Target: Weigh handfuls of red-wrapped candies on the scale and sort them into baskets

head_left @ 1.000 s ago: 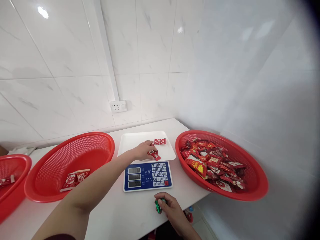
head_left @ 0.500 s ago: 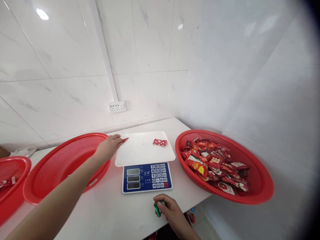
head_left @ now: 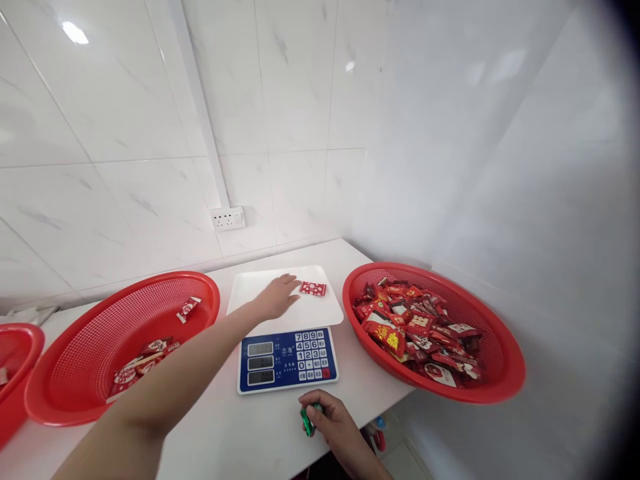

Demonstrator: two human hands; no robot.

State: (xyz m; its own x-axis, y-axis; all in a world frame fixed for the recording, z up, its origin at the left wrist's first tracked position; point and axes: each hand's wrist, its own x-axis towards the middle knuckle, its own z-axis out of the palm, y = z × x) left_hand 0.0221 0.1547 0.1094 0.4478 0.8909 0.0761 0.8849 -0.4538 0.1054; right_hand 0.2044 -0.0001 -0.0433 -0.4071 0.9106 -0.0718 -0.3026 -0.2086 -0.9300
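My left hand [head_left: 277, 297] reaches over the white weighing pan [head_left: 320, 311] of a scale, its fingers stretched out and apart. Just right of the fingertips lies a small red packet with white spots [head_left: 313, 289], a slight gap between them. In front of the pan is the scale's blue keypad and display panel [head_left: 289, 361]. My right hand [head_left: 333, 421] is closed over the near part of the white table, holding a shiny green wrapped candy [head_left: 307, 421] between thumb and fingers. Part of that candy is hidden by the fingers.
At right, a red basket [head_left: 505, 387] holds many red snack packets [head_left: 425, 327]. Another red basket [head_left: 65, 400] at left has several red-and-white packets [head_left: 189, 309] inside. Part of a third red basket [head_left: 15, 413] shows at the left edge. A socket [head_left: 227, 218] is on the wall behind.
My left hand has let go of a red packet, which now lies in the left basket, and has moved right over the pan. My right hand still grips the green candy. The view shifted slightly.
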